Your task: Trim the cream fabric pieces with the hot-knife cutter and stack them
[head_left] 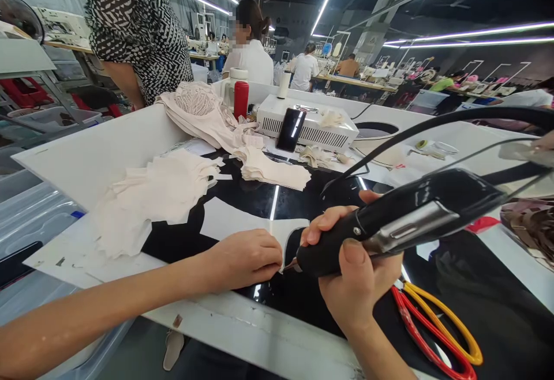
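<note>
My right hand (359,282) is wrapped around a black corded hand tool (411,207) with a metal lever along its side. Its thin tip points left and down, at the edge of a flat pale fabric piece (234,218) on the glossy black work surface (459,276). My left hand (244,259) has its fingers curled and pressed together on the near right corner of that piece, just left of the tip. My left fingertips are partly hidden. Scissors with red and yellow handles (437,328) lie right of my right wrist.
A loose pile of cream fabric pieces (156,190) lies left, a neater stack (272,169) beyond. Behind are a beige bra (190,106), a phone (291,129) leaning on a white vented box (311,123), and a red bottle (241,98). The tool's thick cable (415,129) arches rightward. A person (134,28) stands at left.
</note>
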A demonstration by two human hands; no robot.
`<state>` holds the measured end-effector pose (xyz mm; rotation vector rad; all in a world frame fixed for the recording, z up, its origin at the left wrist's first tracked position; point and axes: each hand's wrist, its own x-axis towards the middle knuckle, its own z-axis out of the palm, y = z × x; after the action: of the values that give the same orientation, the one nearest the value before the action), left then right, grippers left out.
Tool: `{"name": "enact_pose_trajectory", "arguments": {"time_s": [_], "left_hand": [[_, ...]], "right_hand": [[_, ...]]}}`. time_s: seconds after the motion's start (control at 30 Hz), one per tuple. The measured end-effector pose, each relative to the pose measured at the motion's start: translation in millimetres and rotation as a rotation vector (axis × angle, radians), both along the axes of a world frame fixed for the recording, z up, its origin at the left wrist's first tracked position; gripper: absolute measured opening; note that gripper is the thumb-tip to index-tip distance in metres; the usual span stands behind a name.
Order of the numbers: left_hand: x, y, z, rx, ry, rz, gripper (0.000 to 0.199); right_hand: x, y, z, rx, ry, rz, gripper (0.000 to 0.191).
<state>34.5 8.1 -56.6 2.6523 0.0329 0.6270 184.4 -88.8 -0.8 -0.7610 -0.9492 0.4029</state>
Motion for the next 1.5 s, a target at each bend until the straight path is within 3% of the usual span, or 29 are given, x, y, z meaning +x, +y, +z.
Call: {"name": "enact_pose_trajectory", "arguments": {"time_s": [0.3, 0.7, 0.93, 1.13, 1.5], "left_hand": [[-1.2, 0.2, 5.6, -0.091, 0.042, 0.053, 0.019], [6.6, 1.4, 1.5, -0.001, 0.026, 0.122, 0.005], [5.4, 2.7, -0.5, 0.115, 0.031, 0.038, 0.012], [-2.9, 8.5, 3.7, 0.112, 0.008, -0.065, 0.023], [-10.8, 14.6, 7.1, 0.092, -0.031, -0.148, 0.02]], "right_hand": [[-1.5, -2.6, -1.2, 0.003, -0.012, -0.002, 0.048], [-2.3, -3.5, -0.1, -0.004, -0.025, -0.01, 0.05], [-2.1, -4.1, 0.6, -0.028, -0.054, -0.034, 0.049], [-3.3, -3.4, 2.3, -0.027, -0.045, -0.041, 0.048], [-2.2, -2.8, 1.3, -0.034, -0.004, -0.048, 0.051]]}}
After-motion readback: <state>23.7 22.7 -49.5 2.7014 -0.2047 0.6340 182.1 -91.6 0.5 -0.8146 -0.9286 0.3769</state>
